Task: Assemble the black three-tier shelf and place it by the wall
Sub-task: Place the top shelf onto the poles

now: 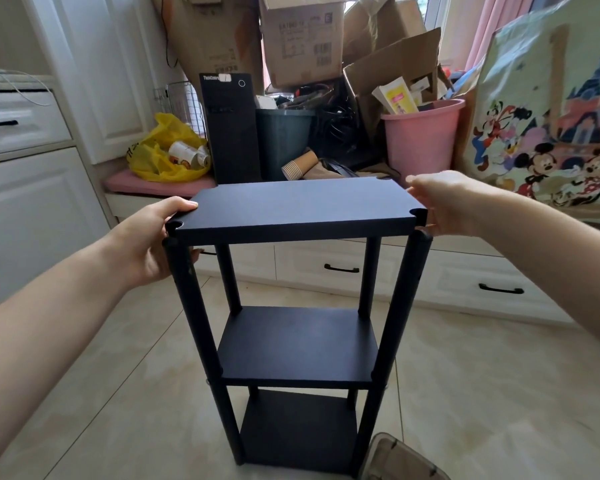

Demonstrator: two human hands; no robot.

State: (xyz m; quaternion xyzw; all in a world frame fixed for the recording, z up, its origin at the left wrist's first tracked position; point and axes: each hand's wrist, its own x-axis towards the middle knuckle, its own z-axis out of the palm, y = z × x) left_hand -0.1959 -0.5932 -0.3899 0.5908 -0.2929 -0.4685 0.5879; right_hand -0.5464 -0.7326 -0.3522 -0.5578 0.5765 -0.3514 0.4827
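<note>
— Gripping what?
— Well, left hand (146, 244) is pinching the top board's (298, 206) left corner, thumb on top; right hand (447, 202) is clasping its right edge.
— And the shelf (298, 344)?
— Standing upright on the tiled floor (118, 393) — white drawers (340, 268) sitting just behind.

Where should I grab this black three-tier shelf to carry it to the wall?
Probably the two near black upright posts, just under the flat black top board, one hand from each short side. The board's near corner notches look unseated on the post tops, so lifting by it might pull it off.
</note>
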